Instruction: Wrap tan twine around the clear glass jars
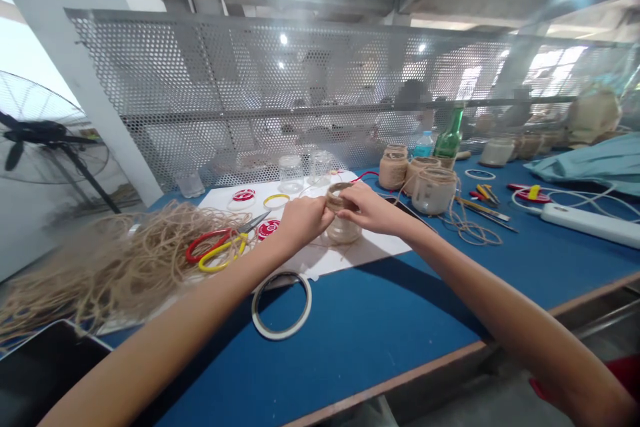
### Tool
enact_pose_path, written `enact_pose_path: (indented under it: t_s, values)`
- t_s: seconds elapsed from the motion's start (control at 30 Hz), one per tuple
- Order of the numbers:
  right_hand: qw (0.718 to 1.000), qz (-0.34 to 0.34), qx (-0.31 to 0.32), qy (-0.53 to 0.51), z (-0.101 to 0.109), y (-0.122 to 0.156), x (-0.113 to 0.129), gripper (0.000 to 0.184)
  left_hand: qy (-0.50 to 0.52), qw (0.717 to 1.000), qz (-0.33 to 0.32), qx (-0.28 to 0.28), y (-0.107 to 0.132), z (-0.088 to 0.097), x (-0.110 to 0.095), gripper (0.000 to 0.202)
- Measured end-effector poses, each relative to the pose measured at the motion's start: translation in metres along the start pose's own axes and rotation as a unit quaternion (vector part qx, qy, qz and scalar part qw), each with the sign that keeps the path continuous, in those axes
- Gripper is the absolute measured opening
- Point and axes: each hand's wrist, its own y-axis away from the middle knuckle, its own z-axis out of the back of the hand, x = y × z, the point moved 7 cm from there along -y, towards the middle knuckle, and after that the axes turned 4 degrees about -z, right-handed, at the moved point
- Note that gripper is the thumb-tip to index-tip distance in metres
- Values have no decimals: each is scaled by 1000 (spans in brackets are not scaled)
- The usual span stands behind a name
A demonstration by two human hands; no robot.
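Note:
A small glass jar (343, 228) stands on a white sheet (367, 248) on the blue table (400, 333). Jute twine is wound around its upper part. My left hand (301, 220) is closed against the jar's left side, fingers pinched on the twine at the neck. My right hand (367, 208) is closed around the jar's top from the right. A strand of twine trails off from the jar across the sheet.
A big heap of loose jute twine (105, 260) lies at left with red-and-yellow scissors (220, 245). A tape ring (281, 303) lies near me. Twine-wrapped jars (433, 189), a green bottle (450, 137), a power strip (590, 223) and a perforated metal screen (300, 93) stand beyond.

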Motion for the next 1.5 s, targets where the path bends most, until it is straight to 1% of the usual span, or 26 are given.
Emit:
enact_pose_path:
  t_s: [0.2,0.33,0.83,0.97,1.07,1.3,1.5]
  values:
    - [1000,-5,6,0,0,0,-3,27,43,998,-44,5,1,3,-4,31]
    - [1000,-9,8,1,0,0,-2,27,44,998,-36,3,0,4,-4,34]
    - [1000,9,-4,-9,-4,0,-6,24,39,999,-22,-10,-1,2,-3,26]
    - [1000,1,-4,-7,-4,0,-6,25,26,999,-32,-14,0,1,-5,25]
    - [1000,-4,-2,0,-3,0,-5,26,18,999,-42,-7,0,-1,-4,28]
    - [1000,-14,9,-1,0,0,-1,24,10,995,-95,-3,-1,-6,-2,28]
    - [1000,-19,12,-1,0,0,-1,24,13,995,-93,-14,-1,-5,-2,27]
